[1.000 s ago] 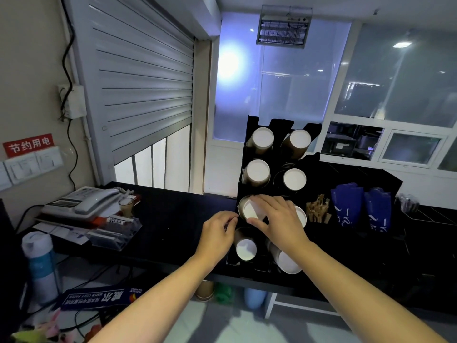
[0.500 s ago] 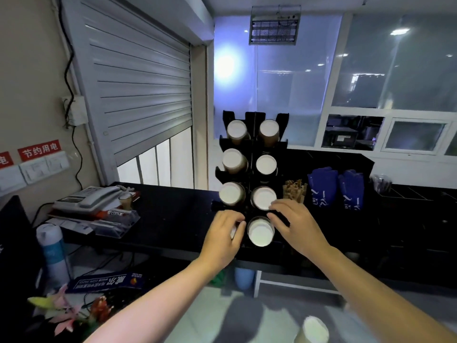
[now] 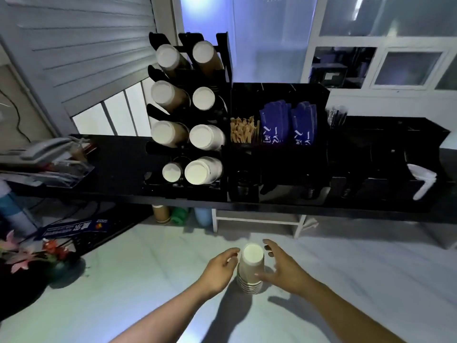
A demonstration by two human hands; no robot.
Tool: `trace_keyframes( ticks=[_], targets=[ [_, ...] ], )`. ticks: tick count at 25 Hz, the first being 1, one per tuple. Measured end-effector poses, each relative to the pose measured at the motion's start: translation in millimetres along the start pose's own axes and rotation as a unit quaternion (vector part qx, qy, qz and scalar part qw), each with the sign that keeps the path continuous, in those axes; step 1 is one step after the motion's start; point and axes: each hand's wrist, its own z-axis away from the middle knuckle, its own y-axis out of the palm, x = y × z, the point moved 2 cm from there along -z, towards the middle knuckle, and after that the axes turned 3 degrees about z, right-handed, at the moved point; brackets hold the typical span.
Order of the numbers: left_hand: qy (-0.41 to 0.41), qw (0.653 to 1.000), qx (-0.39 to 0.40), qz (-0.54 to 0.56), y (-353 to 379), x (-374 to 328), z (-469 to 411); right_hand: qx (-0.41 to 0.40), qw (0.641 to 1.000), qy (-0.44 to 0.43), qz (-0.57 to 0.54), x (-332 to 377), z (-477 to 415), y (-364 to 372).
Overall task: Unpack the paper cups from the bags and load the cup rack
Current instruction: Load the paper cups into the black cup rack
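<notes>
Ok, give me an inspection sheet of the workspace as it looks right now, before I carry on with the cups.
Surface: pale marbled worktop in front; black counter behind it.
Job's things: short stack of brown paper cups upside down on the worktop; black eight-slot cup rack on the counter, cups showing in every slot, the bottom-left stack set deeper; no bags seen.
Clutter: grey telephone, wooden stirrers, blue packets, pink flowers.
Grippers: left hand and right hand open, flanking the stack; contact unclear.
Cables: dark cable on the left wall.
Surroundings: grey roller shutter, glazed windows.
</notes>
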Motion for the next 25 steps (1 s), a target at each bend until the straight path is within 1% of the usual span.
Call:
trace_keyframes(
  ticks=[2,4,6,8,9,11,13,15,18,20,22,25],
  targets=[
    [-0.035,0.997,0.037,0.053,12.2,-1.7,8.1,0.003,0.999,-0.016,-0.041,-2.1,-4.1,17.6],
    [-0.066,0.993,0.046,0.088,16.7,2.4,9.6,-0.018,0.997,-0.021,-0.077,0.6,-10.6,30.5],
    [-0.082,0.99,0.045,0.101,15.6,6.2,10.0,-0.047,0.995,-0.011,-0.086,0.6,-14.9,40.0],
    [-0.075,0.992,0.038,0.098,10.8,13.0,11.8,-0.063,0.995,-0.005,-0.072,4.0,-15.9,44.2],
    [-0.065,0.993,0.022,0.094,6.5,16.7,13.7,-0.065,0.996,-0.006,-0.06,8.7,-15.7,44.0],
    [-0.026,0.997,-0.036,0.065,-9.0,21.9,20.0,-0.068,0.997,-0.022,-0.039,23.6,-15.7,40.7],
    [0.026,0.996,-0.086,0.012,-35.1,19.2,29.5,-0.062,0.996,-0.06,-0.03,54.3,-14.5,32.6],
    [0.077,0.99,-0.115,-0.039,-68.8,5.8,40.9,-0.05,0.993,-0.11,-0.019,99.6,-13.6,20.9],
    [0.146,0.968,-0.183,-0.086,-126.9,-20.2,56.2,-0.052,0.979,-0.199,-0.011,176.0,-13.6,1.3],
    [0.189,0.948,-0.232,-0.109,-165.1,-39.5,64.8,-0.074,0.964,-0.254,-0.009,223.0,-14.0,-12.1],
    [0.211,0.929,-0.282,-0.117,-203.7,-55.1,71.5,-0.106,0.947,-0.302,-0.016,265.5,-16.4,-24.3],
    [0.224,0.905,-0.348,-0.095,-250.5,-62.5,72.8,-0.157,0.919,-0.361,-0.006,314.0,-25.0,-37.5]
  ],
)
